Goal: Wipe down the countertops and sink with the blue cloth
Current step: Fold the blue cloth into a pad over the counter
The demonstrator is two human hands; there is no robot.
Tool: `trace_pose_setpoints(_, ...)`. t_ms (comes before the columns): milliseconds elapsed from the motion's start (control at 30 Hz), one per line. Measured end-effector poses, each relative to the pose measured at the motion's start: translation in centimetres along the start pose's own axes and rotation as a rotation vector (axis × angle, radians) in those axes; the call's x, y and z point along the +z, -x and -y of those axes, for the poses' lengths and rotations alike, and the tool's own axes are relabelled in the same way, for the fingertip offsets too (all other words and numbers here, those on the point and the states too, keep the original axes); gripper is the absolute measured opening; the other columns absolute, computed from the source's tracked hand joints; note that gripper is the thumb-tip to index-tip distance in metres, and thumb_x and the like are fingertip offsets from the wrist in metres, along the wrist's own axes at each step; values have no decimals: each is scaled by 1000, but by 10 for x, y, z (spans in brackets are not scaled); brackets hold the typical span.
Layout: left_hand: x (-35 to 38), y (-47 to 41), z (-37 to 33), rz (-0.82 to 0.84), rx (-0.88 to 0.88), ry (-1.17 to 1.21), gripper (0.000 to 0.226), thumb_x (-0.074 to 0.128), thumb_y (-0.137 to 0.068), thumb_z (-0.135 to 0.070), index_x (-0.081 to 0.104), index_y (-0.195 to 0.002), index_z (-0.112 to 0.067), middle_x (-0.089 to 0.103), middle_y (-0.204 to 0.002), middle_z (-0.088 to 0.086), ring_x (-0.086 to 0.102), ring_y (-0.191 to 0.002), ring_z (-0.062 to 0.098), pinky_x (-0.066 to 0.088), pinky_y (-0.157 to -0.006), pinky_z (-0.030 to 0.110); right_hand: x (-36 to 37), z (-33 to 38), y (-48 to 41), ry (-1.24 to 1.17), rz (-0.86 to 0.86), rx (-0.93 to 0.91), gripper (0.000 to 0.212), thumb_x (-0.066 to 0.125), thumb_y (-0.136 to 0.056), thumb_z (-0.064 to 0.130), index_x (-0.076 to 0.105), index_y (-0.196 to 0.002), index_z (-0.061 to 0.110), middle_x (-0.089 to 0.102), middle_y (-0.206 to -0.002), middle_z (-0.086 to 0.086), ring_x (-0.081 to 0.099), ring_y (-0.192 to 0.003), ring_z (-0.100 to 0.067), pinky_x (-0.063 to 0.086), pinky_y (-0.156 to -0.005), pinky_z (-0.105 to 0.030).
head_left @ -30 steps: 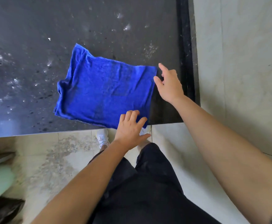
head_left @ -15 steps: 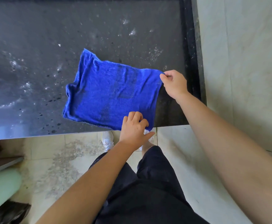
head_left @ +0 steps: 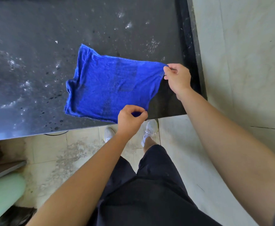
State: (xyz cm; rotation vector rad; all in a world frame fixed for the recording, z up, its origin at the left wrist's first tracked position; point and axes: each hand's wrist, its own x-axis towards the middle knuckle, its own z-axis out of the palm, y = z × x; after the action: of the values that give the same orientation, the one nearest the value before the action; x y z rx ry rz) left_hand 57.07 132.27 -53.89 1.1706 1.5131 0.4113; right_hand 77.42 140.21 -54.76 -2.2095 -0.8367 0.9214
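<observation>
1. dark countertop [head_left: 35, 38], wet and speckled, fills the upper view, its front edge running left to right.
2. blue cloth [head_left: 110, 85] lies spread on it near the right front corner, long axis roughly left to right, the far-left corner pointing away.
3. right hand [head_left: 178, 79] pinches the cloth's far-right corner.
4. left hand [head_left: 130, 119] pinches the near-right corner, fingers curled round it.
</observation>
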Motion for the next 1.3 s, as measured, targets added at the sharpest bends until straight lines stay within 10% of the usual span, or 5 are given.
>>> trace_pose_setpoints(267,-120,0,-5,-222,-176,415,9,65,-87,-16,67,-79,-14,61,-80,-2,51,-74,12,42,-69,28,51,91,21,-191,44,-41,17,60,-88,22,65,-79,35,71,-74,13,72,-83,-15,56,-91,-38)
trace_pose_setpoints(500,-194,-21,33,-433,-328,487,7,62,-88,-13,63,-81,-14,63,-77,2,54,-71,16,41,-57,25,156,164,35,-142,267,-158,12,57,-91,24,64,-87,34,67,-83,11,69,-94,-18,55,-77,-30)
trace_pose_setpoints(667,-203,-40,74,-421,-432,228,22,65,-85,-26,68,-97,-8,60,-79,0,51,-66,15,43,-57,27,178,146,43,173,395,-131,40,54,-96,27,57,-135,20,63,-118,6,56,-108,-14,44,-87,-24)
trace_pose_setpoints(1033,-189,-48,66,-417,-438,-183,23,65,-82,-42,65,-78,-19,66,-73,-1,63,-74,25,49,-66,31,141,78,63,430,290,-46,17,57,-89,38,69,-100,31,71,-100,11,66,-99,-17,47,-77,-27)
trace_pose_setpoints(1300,-202,-42,68,-342,-365,148,29,75,-83,-36,59,-87,-12,65,-83,3,59,-68,20,57,-71,41,156,45,154,854,588,-328,61,71,-81,59,42,-123,26,55,-110,0,63,-90,-24,47,-72,-35)
